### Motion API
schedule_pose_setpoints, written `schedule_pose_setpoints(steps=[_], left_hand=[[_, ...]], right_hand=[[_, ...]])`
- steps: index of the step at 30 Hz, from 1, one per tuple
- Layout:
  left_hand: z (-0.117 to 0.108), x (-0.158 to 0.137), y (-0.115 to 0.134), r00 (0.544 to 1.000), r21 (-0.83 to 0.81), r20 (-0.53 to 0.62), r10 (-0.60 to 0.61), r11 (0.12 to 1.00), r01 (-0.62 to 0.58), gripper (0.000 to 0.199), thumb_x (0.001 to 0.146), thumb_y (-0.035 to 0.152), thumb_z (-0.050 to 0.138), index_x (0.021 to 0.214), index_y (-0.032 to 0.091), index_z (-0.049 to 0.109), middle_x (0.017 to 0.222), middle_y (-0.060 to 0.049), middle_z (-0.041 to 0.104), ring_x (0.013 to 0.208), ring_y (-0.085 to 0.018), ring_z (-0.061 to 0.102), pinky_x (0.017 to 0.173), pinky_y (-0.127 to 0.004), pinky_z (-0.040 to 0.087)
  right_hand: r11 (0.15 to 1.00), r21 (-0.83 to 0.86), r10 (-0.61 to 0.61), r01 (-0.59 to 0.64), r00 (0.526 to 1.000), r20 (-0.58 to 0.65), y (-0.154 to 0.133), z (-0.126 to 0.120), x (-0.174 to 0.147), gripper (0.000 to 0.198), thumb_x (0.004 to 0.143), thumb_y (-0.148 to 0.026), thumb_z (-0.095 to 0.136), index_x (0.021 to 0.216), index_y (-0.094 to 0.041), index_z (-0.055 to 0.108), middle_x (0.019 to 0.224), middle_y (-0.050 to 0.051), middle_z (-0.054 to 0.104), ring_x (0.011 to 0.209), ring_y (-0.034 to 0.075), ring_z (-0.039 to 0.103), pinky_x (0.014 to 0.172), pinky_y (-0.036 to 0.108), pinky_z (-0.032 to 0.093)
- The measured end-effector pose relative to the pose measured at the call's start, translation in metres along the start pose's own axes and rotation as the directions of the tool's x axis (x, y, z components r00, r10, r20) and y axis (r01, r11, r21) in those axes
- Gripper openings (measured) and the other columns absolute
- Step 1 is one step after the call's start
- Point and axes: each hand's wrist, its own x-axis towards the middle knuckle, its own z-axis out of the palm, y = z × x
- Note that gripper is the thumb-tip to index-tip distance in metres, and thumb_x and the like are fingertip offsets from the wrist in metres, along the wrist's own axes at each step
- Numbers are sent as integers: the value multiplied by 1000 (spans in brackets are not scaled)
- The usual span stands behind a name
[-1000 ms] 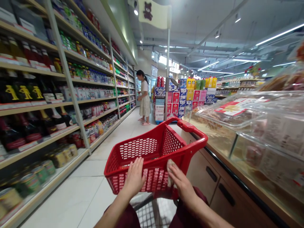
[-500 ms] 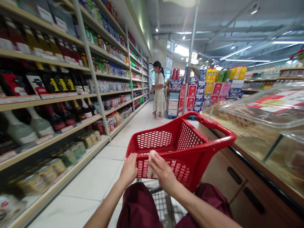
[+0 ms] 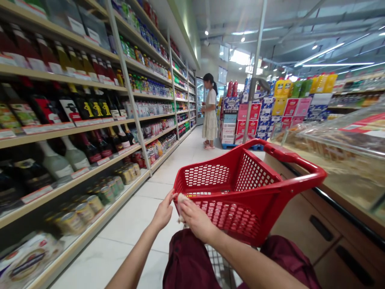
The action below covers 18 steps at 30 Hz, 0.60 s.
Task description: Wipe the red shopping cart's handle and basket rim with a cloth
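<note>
A red plastic shopping cart [image 3: 264, 196] with a perforated basket stands right before my knees, its handle to the right. At the basket's left corner, my left hand [image 3: 163, 212] grips the rim, fingers curled and the index finger along the edge. My right hand [image 3: 197, 218] presses a whitish cloth [image 3: 181, 198] against the side of the basket close to that corner. Most of the cloth is covered by my right fingers. Only the inside of the basket's far side and a small part of its bottom show.
Shelves of bottles and cans [image 3: 99, 120] line the left side. A glass-topped counter with drawers [image 3: 325, 224] borders the right. Further up the aisle a person in a light dress [image 3: 209, 116] stands beside stacked drink cartons [image 3: 249, 116] and a metal pole [image 3: 255, 60].
My right hand has slid the cloth left along the basket side to the corner. My left hand has shifted its grip at the corner. The view has turned slightly left.
</note>
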Motion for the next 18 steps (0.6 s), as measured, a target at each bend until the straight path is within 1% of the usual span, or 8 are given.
schedule_pose_setpoints(steps=[3,6,8,9,11,14,16,18], left_hand=[[2,-3,5,1000,142,4,21,990,-21,70,58,1,28,128,11,31,120,-7,54,113,-10,45,102,-30,30],[13,-2,12,999,277,-17,40,960,-34,66,61,3,29,126,12,34,123,-6,51,113,-11,46,100,-29,32],[26,0,18,995,336,-22,98,938,-85,66,61,3,30,126,12,35,126,-7,48,116,-13,43,100,-30,32],[34,1,21,991,357,-14,137,926,-123,66,61,3,30,126,12,36,127,-7,47,117,-14,41,101,-33,31],[49,2,28,977,399,39,212,893,-209,68,58,2,30,125,13,37,129,-8,45,121,-16,36,103,-38,28],[67,0,38,950,469,137,279,827,-310,72,55,0,30,126,12,37,132,-10,40,125,-18,29,104,-44,23],[73,-2,45,940,507,172,295,791,-341,70,57,0,30,126,11,35,134,-12,37,127,-19,25,104,-45,22],[78,-3,53,939,534,185,291,772,-345,68,60,0,29,127,10,35,135,-12,35,127,-19,24,104,-45,22]], right_hand=[[999,17,28,-28,1000,-10,3,3,-24,32,86,-14,37,114,-12,52,114,9,58,113,17,46,94,31,42],[997,39,74,-71,991,-107,15,-15,-43,35,87,-14,35,120,-17,47,124,7,50,121,17,36,99,35,37],[992,31,126,-123,981,-149,26,-31,-50,38,87,-13,34,123,-18,43,129,7,44,125,18,29,102,40,31],[991,21,137,-136,978,-158,31,-37,-55,38,87,-12,34,124,-18,42,129,7,44,125,18,28,103,41,31],[990,-12,138,-142,980,-145,37,-43,-68,37,87,-13,34,123,-17,44,123,7,51,122,17,34,101,37,35],[987,-61,140,-145,987,-82,36,-47,-87,35,89,-17,34,120,-20,47,114,4,58,115,14,44,94,28,42],[984,-68,159,-166,982,-99,36,-54,-90,35,89,-18,33,121,-22,46,118,3,55,117,14,41,94,29,42],[980,-57,180,-191,970,-161,40,-66,-86,37,89,-16,33,123,-20,44,126,5,48,123,17,32,98,36,38]])
